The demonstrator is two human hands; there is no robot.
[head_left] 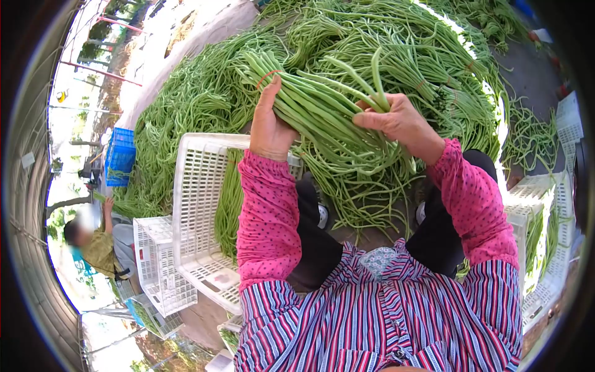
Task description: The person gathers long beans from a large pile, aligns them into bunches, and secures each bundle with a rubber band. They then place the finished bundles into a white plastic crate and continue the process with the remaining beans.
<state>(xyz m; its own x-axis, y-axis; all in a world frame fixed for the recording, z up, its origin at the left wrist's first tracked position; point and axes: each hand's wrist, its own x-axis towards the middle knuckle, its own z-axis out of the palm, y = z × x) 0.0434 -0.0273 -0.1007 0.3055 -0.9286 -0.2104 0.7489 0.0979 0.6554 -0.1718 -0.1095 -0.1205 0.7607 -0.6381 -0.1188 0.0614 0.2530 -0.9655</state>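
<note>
My left hand [273, 124] is wrapped around a thick bundle of long green beans [328, 111], its thumb near a red band [268, 78] that circles the bundle close to one end. At the other side, my right hand [400, 121] pinches a few loose long beans [374, 87] between thumb and fingers, against the bundle. The far ends of the bundle droop below my right hand. Beneath both hands spreads a large heap of long beans [204, 105] on the ground.
A white plastic crate [192, 186] with beans inside stands to my left, with another white crate [164, 260] beyond it. A blue crate [120, 155] is farther left, near a seated person [105, 248]. More white crates [551, 198] stand at my right. Banded bundles [427, 87] lie on the heap.
</note>
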